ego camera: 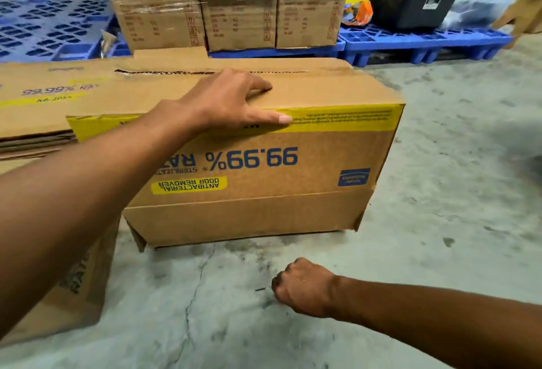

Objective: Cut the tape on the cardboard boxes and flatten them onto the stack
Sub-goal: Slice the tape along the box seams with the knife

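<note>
Stained concrete floor (425, 222) carries the work: the left hand (231, 101) is spread flat on the top of an upside-down cardboard box (264, 169), fingers released, while the right hand (302, 288) is clenched low in front of it around something small; a cutter cannot be confirmed. The box is judged light and stiff but crushable, best held at its top edges. Flattened cartons (38, 110) are stacked just left, shrink-wrapped cases (234, 16) on blue pallets (410, 42) beyond.

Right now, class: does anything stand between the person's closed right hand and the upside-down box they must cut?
Nothing visible does. Only bare concrete floor lies between the right hand and the box, whose top the left hand rests on.
</note>
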The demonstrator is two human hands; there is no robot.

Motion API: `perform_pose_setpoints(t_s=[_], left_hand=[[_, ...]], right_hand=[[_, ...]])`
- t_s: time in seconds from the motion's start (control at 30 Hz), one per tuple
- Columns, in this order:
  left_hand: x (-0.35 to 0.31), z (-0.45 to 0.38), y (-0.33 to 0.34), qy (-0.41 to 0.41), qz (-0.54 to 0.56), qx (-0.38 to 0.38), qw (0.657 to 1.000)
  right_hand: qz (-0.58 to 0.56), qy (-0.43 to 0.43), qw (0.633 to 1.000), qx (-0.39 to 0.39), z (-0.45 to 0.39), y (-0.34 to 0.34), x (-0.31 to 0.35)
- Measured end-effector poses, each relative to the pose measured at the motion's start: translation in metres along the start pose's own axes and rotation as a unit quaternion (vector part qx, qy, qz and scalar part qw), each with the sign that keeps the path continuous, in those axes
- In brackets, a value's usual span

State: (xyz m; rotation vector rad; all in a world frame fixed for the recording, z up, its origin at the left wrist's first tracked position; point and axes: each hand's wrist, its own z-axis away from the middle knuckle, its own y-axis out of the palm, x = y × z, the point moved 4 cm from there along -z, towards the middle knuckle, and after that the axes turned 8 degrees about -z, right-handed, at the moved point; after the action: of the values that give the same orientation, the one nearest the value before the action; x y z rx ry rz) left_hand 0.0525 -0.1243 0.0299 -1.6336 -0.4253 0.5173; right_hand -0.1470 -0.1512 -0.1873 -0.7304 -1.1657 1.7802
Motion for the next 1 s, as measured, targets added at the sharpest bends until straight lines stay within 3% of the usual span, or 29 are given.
perform_pose_setpoints(t_s=[0.13,0.37,0.53,0.63,0.77,0.83,0.93,1.0], left_hand=[[-0.003,0.005,0.006,0.011,-0.003,-0.009,1.000],[-0.005,0.018,0.013,0.022,-0.017,-0.022,0.999],[-0.006,0.030,0.024,0.020,-0.019,-0.010,1.000],[-0.003,0.037,0.030,0.021,0.003,0.016,1.000],[0.008,0.046,0.030,0.024,0.062,0.029,0.997],[0.026,0.048,0.026,-0.010,0.062,0.005,0.998],[0.072,0.055,0.019,-0.141,-0.006,-0.046,0.989],[0.106,0.066,0.013,-0.258,-0.049,-0.089,0.961]], right_hand=[[0.032,-0.043,0.997,0.057,-0.022,0.044,0.027],[0.033,-0.013,0.999,0.005,-0.016,0.067,0.041],[-0.084,0.025,0.995,-0.052,-0.010,0.007,0.027],[-0.155,0.057,0.977,-0.135,-0.001,-0.050,0.015],[-0.176,0.092,0.936,-0.289,0.025,-0.140,-0.011],[-0.213,0.100,0.892,-0.387,0.041,-0.180,-0.040],[-0.211,0.202,0.825,-0.484,0.070,-0.207,-0.111],[-0.229,0.361,0.784,-0.450,0.088,-0.197,-0.167]])
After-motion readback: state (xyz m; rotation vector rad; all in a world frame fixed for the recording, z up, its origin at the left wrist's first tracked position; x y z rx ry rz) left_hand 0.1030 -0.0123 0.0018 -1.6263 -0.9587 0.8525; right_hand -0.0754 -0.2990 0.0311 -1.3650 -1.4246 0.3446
